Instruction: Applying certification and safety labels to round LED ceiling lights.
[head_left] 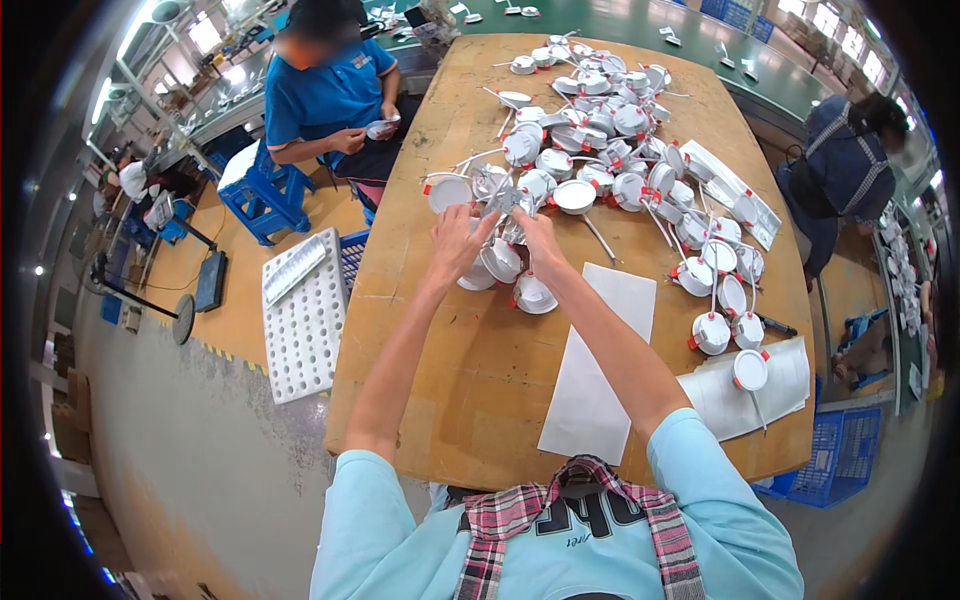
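- Working with both hands over the brown table (440,390) here, with our forearms reaching up toward its middle.
- Our left hand (459,243) has its fingers closed on one side of a silvery-white lamp (513,204), and our right hand (538,238) is gripping the other side. The exact finger placement is too small to make out.
- That lamp sits between our hands, at the near left edge of a big pile of lamps (600,120), all round and white with red clips. A few more lie just below our wrists.
- Right of our right forearm, and partly under it, there's a blank white sheet (592,355) lying flat.
- Further right, some more papers (700,405) have a single lamp (750,370) on top, cable trailing toward us. A dark pen-like stick (776,325) lies near them.
- Off to our left, a white foam tray (300,345) full of holes stands beside the table, near a blue stool (285,205).
- Across from it, a co-worker in a blue shirt (325,105) is holding a lamp too.
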